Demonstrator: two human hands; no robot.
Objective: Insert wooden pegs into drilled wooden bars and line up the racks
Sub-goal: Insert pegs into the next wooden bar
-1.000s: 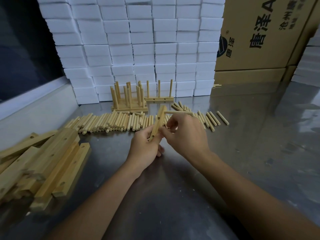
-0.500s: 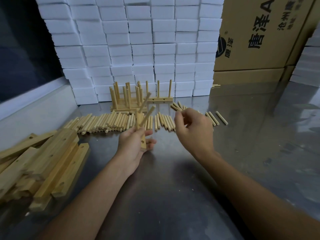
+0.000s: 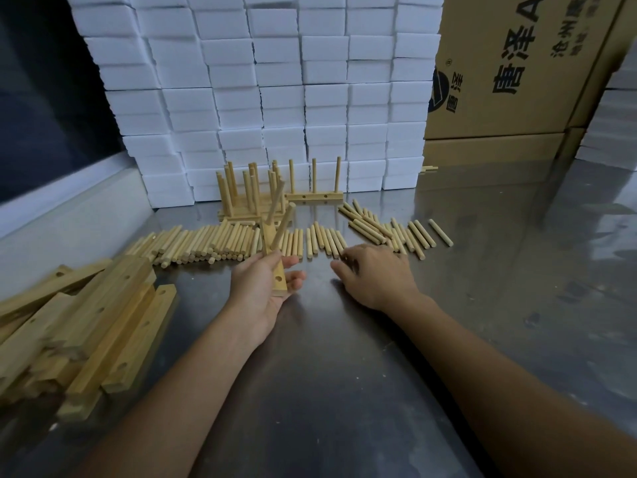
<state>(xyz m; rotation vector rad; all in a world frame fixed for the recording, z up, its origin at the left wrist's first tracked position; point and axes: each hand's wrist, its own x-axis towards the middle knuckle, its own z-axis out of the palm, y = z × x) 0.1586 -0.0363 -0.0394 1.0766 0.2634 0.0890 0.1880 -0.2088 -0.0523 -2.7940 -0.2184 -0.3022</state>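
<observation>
Left hand (image 3: 260, 288) is palm-up above the steel table (image 3: 344, 391), fingers curled around a square wooden bar (image 3: 277, 279) with two round pegs (image 3: 283, 226) slanting up from it. Right hand (image 3: 374, 276) lies palm-down just beside it, fingertips bent onto the loose pegs (image 3: 324, 240) in the row behind; whether it pinches one, I cannot tell.

The cardboard box (image 3: 517, 63) standing to the right of the white foam block stack (image 3: 275, 81) is showing large black characters "唐泽" followed by a capital "A". A round dark logo with an ® mark is sitting at its left edge; the smaller print to the right is staying unreadable.
</observation>
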